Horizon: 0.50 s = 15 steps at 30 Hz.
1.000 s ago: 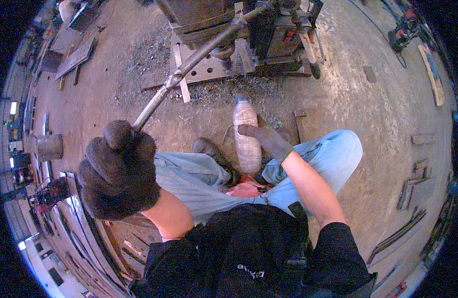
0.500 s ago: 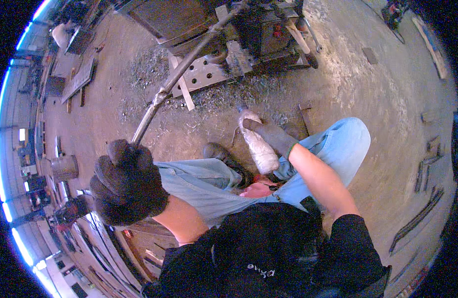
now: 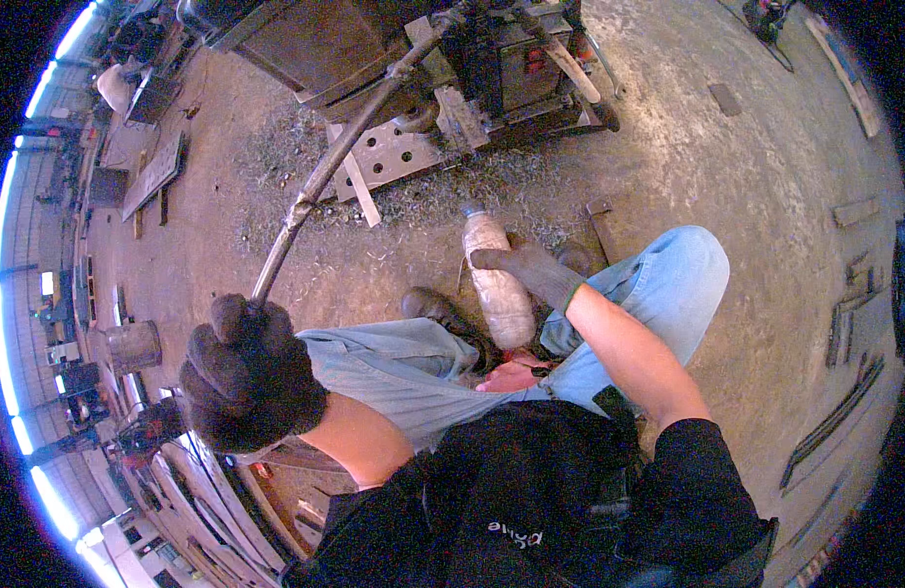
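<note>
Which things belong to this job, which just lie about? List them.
Apparently in use:
long bar, gripped by left hand
pale bottle, in right hand
dark machine at bar's far end

Seemingly lying about:
plank, upper right
small floor plate

- Left hand (image 3: 253,377), dark knit glove, wrapped round the near end of a long metal bar (image 3: 332,162); bar slanting up to a dark metal machine (image 3: 325,54).
- Right hand (image 3: 536,271), dark glove, clasping the side of a pale plastic bottle (image 3: 500,294), blue cap (image 3: 473,210) pointing away from the wearer.
- Perforated metal plate (image 3: 389,162), at the machine's base.
- Flat pale strip (image 3: 362,193), lying partly over the plate.
- Metal shavings (image 3: 276,201), strewn on the floor.
- Blue jeans (image 3: 668,269), knees apart.
- Cylindrical drum (image 3: 135,345), far left.
</note>
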Available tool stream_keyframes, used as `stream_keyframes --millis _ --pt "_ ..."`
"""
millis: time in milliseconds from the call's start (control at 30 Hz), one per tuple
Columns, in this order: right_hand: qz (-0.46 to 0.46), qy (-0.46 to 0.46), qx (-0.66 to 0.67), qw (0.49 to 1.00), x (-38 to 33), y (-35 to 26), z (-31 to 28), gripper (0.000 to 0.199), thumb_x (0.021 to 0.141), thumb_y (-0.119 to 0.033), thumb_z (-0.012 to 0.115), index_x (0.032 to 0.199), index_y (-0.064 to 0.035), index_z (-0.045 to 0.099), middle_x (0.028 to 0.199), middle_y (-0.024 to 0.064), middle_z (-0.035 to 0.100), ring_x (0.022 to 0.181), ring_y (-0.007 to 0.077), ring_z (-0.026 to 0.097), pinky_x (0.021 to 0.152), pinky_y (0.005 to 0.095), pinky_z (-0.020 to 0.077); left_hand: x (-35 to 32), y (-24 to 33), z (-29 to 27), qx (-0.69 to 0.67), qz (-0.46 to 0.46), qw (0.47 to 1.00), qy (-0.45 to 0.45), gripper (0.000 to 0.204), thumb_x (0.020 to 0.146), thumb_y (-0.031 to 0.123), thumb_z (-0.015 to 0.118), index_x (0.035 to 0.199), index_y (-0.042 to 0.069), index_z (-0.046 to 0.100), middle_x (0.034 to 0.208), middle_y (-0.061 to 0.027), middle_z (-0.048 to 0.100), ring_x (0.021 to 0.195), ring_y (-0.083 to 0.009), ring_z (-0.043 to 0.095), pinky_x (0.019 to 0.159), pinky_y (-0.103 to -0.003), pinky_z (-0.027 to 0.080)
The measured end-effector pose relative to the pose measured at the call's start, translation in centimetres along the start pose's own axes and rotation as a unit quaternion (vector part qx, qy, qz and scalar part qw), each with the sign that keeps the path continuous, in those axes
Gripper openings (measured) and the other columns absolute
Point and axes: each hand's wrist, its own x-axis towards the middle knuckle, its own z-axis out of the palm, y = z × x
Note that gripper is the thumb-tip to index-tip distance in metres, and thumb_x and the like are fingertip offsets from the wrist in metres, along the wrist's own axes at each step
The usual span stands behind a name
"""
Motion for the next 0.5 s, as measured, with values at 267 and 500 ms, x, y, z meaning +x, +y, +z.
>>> stream_keyframes --millis 267,500 --pt "-0.146 0.029 0.093 0.984 2.8 3.1 1.2 0.061 0.089 -0.049 0.068 0.129 -0.0044 0.061 0.120 0.0142 0.067 0.105 0.0260 0.063 0.099 0.0385 0.0487 -0.2 2.9 0.5 -0.096 0.005 0.994 0.050 0.033 0.089 0.041 0.049 0.069 0.017 0.040 0.059 0.0017 0.037 0.049 -0.0179 0.043 0.045 -0.035 0.030" --pt "0.001 -0.061 0.074 0.995 -0.9 -0.7 -0.7 0.047 0.093 -0.038 0.068 0.127 -0.0060 0.063 0.118 0.0121 0.068 0.103 0.0227 0.062 0.098 0.0387 0.0490 0.0 4.7 -1.6 -0.116 -0.014 0.988 0.103 0.035 0.091 0.043 0.049 0.070 0.016 0.041 0.060 0.0019 0.038 0.049 -0.0176 0.044 0.045 -0.036 0.030"
